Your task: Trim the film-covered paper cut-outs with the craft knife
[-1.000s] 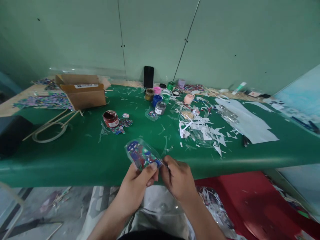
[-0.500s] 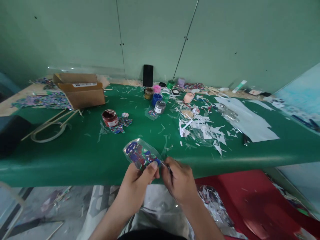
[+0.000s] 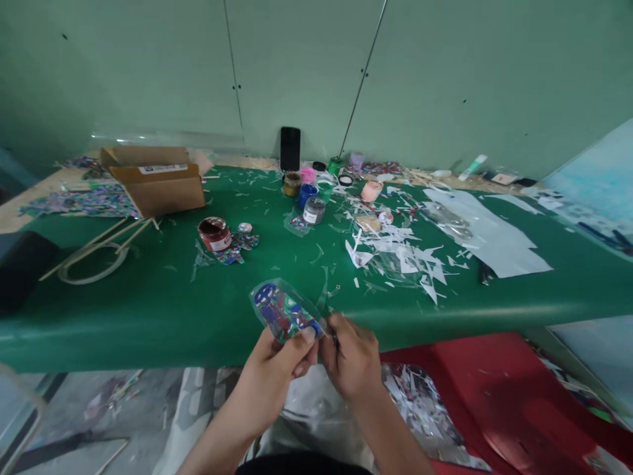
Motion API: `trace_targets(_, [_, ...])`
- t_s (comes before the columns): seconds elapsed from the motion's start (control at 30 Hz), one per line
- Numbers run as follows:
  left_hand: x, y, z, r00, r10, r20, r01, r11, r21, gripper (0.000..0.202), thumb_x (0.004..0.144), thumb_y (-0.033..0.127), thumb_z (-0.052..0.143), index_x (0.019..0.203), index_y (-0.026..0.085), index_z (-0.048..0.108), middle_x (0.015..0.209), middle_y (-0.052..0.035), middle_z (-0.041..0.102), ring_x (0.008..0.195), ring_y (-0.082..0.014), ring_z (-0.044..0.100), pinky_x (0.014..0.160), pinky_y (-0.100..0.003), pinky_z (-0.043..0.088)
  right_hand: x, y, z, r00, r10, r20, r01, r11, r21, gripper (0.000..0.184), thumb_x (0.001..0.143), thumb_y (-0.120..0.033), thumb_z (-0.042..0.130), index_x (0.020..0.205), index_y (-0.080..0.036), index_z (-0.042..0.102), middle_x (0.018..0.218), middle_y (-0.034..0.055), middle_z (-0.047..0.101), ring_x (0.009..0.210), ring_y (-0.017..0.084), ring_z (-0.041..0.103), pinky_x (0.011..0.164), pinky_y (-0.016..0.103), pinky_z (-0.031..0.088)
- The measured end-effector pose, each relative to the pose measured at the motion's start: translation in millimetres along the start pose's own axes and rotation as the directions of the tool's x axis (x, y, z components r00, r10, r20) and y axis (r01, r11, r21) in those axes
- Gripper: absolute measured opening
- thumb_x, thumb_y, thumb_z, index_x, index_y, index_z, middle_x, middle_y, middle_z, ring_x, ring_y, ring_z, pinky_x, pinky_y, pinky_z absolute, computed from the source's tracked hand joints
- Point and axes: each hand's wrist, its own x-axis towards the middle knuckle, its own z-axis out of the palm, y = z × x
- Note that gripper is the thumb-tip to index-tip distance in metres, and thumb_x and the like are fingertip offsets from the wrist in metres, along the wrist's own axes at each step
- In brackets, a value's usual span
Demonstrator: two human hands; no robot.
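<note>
A small clear plastic piece printed in blue, red and green point(image 3: 281, 310) is held over the near edge of the green table point(image 3: 148, 310). My left hand point(image 3: 277, 373) pinches its lower right end, thumb on top. My right hand point(image 3: 352, 359) is closed in a pinch at the same end, touching the piece; a thin dark thing shows between its fingers, too small to name.
On the table stand a red paint jar point(image 3: 213, 233), several small jars point(image 3: 309, 191), a cardboard box point(image 3: 153, 178), a hoop with sticks point(image 3: 93, 254), white paper scraps point(image 3: 405, 254), a white sheet point(image 3: 487, 234) and a black phone point(image 3: 289, 148) against the wall. A red surface point(image 3: 494, 396) lies lower right.
Both hands stay pinched on the printed piece. The camera has shifted slightly, and the piece sits a little lower and to the right.
</note>
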Motion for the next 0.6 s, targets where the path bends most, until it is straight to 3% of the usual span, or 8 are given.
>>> trace_targets(0.27, [0.9,-1.2,-2.4,1.0,-0.03,0.004,0.03,0.999,0.011,0.038,0.074,0.035,0.065,0.051,0.02,0.04,0.048,0.0064,0.034,0.048,-0.0083,0.028,0.049,-0.025,0.027,-1.6,1.7,1.4,1.0,-0.005,0.001,0.005,1.0,-0.006,0.023,0.084,-0.006,0.039,0.071,-0.024,0.043,0.052,-0.004,0.056,0.042,0.011,0.05,0.044,0.023,0.03])
trace_targets(0.6, [-0.3,2.7,-4.4,0.994,-0.042,0.102,0.037,0.998,0.057,0.033,0.078,0.033,0.062,0.054,0.019,0.043,0.047,0.0065,0.038,0.044,-0.0065,0.027,0.045,-0.024,0.022,-4.7,1.3,1.2,1.0,-0.006,0.016,0.006,1.0,-0.022,0.022,0.091,-0.011,0.038,0.075,-0.023,0.046,0.056,-0.0033,0.058,0.045,0.011,0.052,0.046,0.023,0.032])
